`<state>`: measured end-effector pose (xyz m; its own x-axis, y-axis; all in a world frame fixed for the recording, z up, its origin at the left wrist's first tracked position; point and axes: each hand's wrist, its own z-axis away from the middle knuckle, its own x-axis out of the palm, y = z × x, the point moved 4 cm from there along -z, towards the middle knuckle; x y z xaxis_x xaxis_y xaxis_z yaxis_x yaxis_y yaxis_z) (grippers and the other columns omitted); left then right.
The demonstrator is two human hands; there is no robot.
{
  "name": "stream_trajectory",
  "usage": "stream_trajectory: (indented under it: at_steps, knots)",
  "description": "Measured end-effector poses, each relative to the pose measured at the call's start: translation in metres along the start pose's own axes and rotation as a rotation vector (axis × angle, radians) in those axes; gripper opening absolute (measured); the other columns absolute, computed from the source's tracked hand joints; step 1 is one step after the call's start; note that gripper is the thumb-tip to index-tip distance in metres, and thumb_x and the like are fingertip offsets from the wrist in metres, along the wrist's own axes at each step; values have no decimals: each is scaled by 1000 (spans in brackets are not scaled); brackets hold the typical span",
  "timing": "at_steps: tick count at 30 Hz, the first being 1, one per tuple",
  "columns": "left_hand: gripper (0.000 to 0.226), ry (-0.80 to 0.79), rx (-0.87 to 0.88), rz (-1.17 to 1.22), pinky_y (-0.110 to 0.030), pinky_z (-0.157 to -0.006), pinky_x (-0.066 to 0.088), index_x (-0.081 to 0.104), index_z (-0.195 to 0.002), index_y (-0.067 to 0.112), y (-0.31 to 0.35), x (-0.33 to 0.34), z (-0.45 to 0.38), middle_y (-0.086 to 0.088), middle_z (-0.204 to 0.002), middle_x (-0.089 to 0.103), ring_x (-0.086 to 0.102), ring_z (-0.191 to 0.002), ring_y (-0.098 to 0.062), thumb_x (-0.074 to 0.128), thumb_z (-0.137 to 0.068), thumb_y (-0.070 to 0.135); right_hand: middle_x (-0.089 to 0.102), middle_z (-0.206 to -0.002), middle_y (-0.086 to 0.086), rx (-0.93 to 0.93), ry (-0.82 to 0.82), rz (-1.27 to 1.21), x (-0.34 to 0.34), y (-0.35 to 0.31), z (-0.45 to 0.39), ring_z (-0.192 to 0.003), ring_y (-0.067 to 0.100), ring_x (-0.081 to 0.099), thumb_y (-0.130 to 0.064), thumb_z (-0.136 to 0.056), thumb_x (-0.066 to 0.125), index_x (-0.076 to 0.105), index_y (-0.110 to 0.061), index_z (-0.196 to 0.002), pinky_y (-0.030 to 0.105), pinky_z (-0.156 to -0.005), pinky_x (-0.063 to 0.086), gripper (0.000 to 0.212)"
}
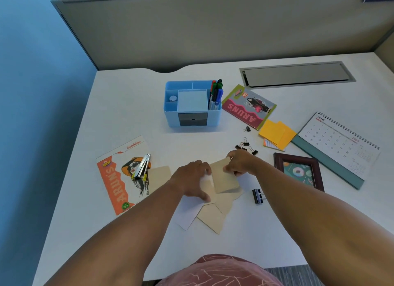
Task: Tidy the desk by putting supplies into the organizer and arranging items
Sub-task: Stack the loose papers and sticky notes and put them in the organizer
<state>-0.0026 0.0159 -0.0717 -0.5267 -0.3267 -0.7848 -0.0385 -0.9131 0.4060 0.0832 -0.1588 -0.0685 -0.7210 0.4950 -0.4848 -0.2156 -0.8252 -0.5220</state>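
Both hands work over a loose pile of beige envelopes (213, 217) and a white envelope (187, 215) near the desk's front middle. My right hand (239, 163) pinches the top edge of one beige envelope (226, 178), lifted and tilted. My left hand (193, 180) presses down on the pile beside it, fingers on the envelopes. Another beige envelope (158, 176) lies to the left. The blue organizer (191, 115) stands further back, holding markers (216, 92) and a pale note block (193, 100).
An orange booklet (115, 179) with a stapler (142, 165) on it lies left. Small binder clips (246, 146) and a large one (258, 196) lie right, with yellow sticky notes (276, 133), a pink booklet (248, 106), a photo frame (298, 170) and a desk calendar (339, 143).
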Motion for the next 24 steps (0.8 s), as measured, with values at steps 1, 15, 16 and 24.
stream_trajectory:
  at_steps: [1,15,16,24]
  knots:
    - [85,-1,12,-31,-31,-82,45,42,-117,38,4,1,-1,15,-109,43,48,-104,-10,87,-49,60,63,-87,16,17,6,27,-1,2,1,-68,25,65,-9,-85,69,55,-5,-118,33,-63,59,36]
    - [82,100,-112,110,-31,-81,48,45,-118,27,8,-1,-9,7,-117,47,55,-103,-16,92,-54,49,64,-110,9,8,59,437,4,-5,10,-96,22,58,-36,-63,88,60,-6,-115,29,-73,48,66]
    - [82,122,-133,130,-30,-82,47,46,-118,27,5,-2,-8,7,-117,48,55,-104,-15,92,-54,50,61,-115,10,8,74,365,3,-5,10,-100,23,56,-32,-64,88,57,-4,-118,30,-75,46,69]
    - [65,297,-271,265,-30,-88,47,54,-119,20,-18,-7,0,1,-114,57,55,-107,-18,88,-67,42,63,-115,14,-18,109,-261,-10,-15,6,-96,27,61,-7,-80,76,62,-8,-121,32,-67,57,44]
